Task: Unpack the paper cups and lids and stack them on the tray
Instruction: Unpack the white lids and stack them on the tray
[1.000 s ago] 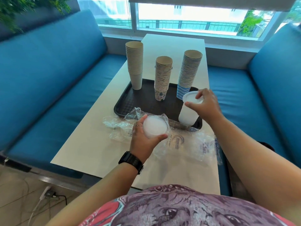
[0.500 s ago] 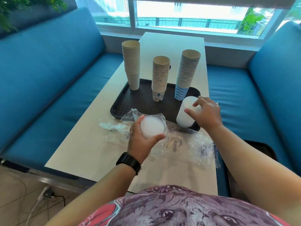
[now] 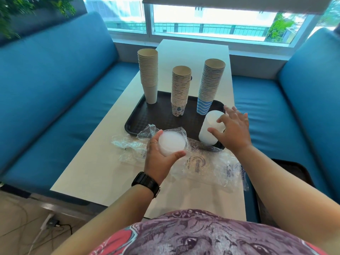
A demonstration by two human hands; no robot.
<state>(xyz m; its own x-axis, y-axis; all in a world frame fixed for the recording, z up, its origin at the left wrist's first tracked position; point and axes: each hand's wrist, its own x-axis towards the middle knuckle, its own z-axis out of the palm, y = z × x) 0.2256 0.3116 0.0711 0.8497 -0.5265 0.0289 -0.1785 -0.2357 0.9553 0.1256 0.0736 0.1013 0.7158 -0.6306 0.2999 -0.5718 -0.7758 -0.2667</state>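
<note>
Left hand gripped light, slippery white plastic lids by the rim, lower centre; right hand spread beside the white lid stack.

black tray; blue-and-white zigzag cups; plain beige cups.

Left hand at centre frame, palm up, fingers and thumb curled round a held stack of lids. Black watch on left wrist, forearm running in from lower left. Right hand right of centre, fingers spread and fairly straight, thumb and fingertips at the side of an upright lid stack; contact looks light, possibly just touching. Right forearm enters from lower right.
</note>
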